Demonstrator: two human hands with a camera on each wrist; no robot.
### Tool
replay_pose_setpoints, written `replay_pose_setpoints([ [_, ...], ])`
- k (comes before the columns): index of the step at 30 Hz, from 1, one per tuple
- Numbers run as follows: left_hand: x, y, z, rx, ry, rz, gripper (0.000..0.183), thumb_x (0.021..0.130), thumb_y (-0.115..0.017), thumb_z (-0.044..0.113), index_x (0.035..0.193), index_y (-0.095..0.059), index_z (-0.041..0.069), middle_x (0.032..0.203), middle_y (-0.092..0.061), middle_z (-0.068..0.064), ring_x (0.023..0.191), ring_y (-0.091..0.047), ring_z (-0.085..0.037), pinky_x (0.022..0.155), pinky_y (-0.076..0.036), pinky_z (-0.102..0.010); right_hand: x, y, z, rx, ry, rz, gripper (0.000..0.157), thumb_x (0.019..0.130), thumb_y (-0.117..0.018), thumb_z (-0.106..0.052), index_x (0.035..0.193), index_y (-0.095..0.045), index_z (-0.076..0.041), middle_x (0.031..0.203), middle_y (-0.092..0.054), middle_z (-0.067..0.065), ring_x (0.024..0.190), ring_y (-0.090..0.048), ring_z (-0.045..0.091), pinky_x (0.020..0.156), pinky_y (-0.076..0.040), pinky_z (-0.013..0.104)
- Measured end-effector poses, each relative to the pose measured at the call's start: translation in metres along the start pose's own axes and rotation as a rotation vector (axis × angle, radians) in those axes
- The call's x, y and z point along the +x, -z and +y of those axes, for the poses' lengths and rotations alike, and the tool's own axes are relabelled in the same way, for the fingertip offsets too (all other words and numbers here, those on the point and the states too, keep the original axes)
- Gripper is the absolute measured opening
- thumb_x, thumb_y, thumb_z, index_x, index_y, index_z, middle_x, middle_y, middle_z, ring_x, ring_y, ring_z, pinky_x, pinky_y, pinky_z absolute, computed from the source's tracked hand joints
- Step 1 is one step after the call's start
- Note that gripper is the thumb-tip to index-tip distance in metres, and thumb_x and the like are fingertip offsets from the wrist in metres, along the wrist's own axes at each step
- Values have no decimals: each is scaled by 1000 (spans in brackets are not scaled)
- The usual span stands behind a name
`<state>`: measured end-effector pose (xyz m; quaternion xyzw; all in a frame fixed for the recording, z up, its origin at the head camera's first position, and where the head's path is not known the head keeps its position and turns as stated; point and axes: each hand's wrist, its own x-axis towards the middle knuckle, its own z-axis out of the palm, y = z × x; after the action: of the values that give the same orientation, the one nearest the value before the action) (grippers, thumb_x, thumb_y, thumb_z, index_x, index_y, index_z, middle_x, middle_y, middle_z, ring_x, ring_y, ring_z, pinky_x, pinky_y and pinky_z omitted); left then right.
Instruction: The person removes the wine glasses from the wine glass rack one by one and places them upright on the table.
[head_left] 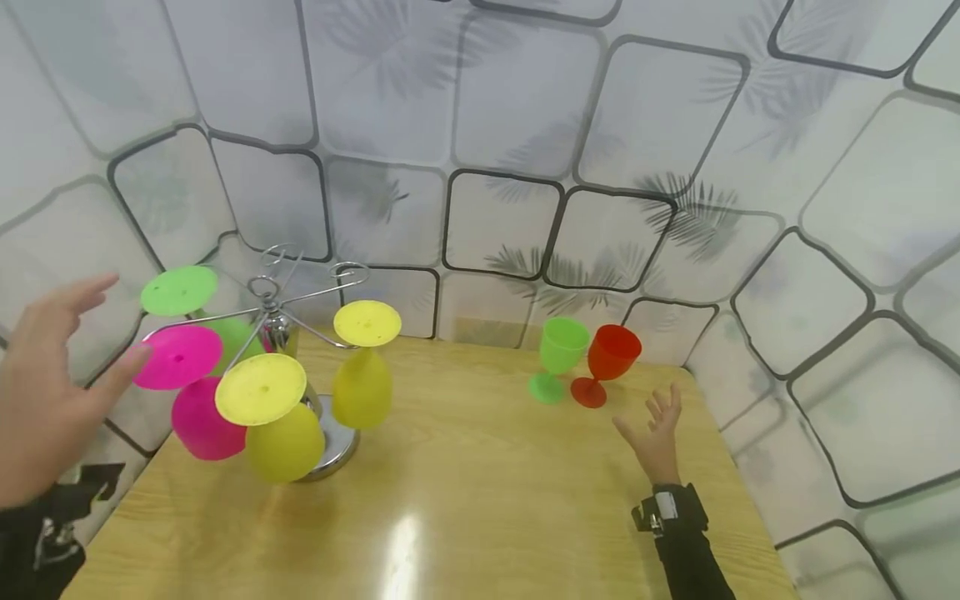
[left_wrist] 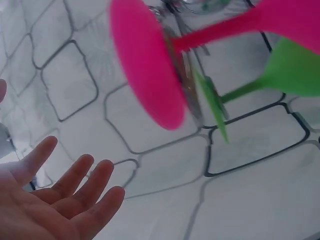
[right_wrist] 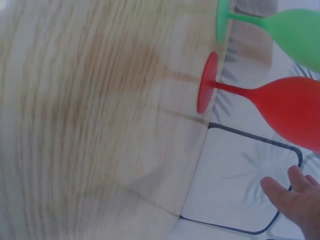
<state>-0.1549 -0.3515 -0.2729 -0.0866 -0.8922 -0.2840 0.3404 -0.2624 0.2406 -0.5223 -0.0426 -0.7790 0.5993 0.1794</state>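
On the left of the table a metal glass rack (head_left: 272,310) holds several plastic goblets upside down by their bases: a pink goblet (head_left: 208,421), a green goblet (head_left: 180,290) behind it, and two yellow goblets (head_left: 285,450). My left hand (head_left: 52,379) is raised just left of the pink goblet's base, fingers apart and holding nothing. Upright at the table's back right stand a green goblet (head_left: 564,346) and a red goblet (head_left: 613,353). My right hand (head_left: 658,437) hovers close to the red goblet's right side with spread fingers, apart from it in the right wrist view.
The wooden table (head_left: 465,475) reaches back to a wall (head_left: 390,217) patterned with rounded squares and leaves. More wall closes in at the left and right sides. The rack's round chrome base (head_left: 337,446) sits on the table, and its bare wire arms stick out towards the back.
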Motion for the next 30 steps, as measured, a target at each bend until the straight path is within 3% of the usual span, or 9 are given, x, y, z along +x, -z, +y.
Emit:
replay_pose_setpoints([
  [1,8,0,-10,11,17,-22,60,93,-54,19,146,-28,6,145,-30,-29,136,-26,-42,119,-15,-38,-3,-2,-5,9,2,-1,111,79,-71,-3,149,11,-26,155,-12,21,140,-20,43,112,-17,61],
  [3,22,0,-27,40,54,-83,62,94,-53,19,147,-25,3,145,-28,-32,129,-27,-52,115,-18,-56,-8,-6,-14,20,8,-3,108,79,-70,-1,150,11,-20,153,-14,24,140,-20,44,111,-18,61],
  [5,34,-2,-41,60,87,-141,64,93,-53,21,147,-23,2,145,-25,-34,124,-27,-56,102,-20,-71,-12,-10,-23,21,9,-12,106,80,-69,0,149,10,-14,152,-14,27,139,-20,45,111,-17,62],
  [7,45,-4,-53,88,106,-202,67,93,-53,23,147,-21,0,144,-24,-36,121,-29,-57,94,-23,-73,-14,-13,-27,20,11,-19,105,80,-68,0,149,10,-12,151,-15,28,139,-20,45,111,-17,62],
  [13,71,-14,-82,179,135,-398,79,92,-54,36,147,-15,-4,142,-21,-39,128,-21,-55,93,-24,-73,-13,-25,-13,61,-3,-48,107,79,-70,0,149,9,-15,152,-16,25,139,-20,45,112,-17,62],
  [16,81,-16,-87,213,127,-474,83,90,-55,40,146,-15,-5,139,-24,-40,126,-22,-55,90,-25,-74,-15,-34,0,73,-5,-60,107,78,-71,0,149,8,-17,152,-17,24,139,-22,44,112,-17,62],
  [20,88,-19,-86,223,112,-524,88,86,-61,42,145,-18,-6,135,-30,-40,121,-26,-54,88,-28,-73,-26,-50,4,72,19,-105,100,80,-69,1,148,2,-12,147,-23,25,135,-27,43,111,-18,63],
  [24,92,-21,-83,238,100,-555,90,83,-64,43,144,-20,-7,133,-32,-40,122,-27,-54,87,-31,-72,-38,-69,-4,17,95,-242,83,82,-68,-3,146,-14,-7,138,-35,27,129,-37,45,107,-26,64],
  [30,95,-28,-79,280,111,-574,92,84,-63,47,144,-20,-7,135,-33,-40,121,-31,-55,88,-32,-74,-50,-97,-29,-178,257,-593,51,87,-65,-17,133,-44,-9,121,-59,20,113,-57,35,95,-45,55],
])
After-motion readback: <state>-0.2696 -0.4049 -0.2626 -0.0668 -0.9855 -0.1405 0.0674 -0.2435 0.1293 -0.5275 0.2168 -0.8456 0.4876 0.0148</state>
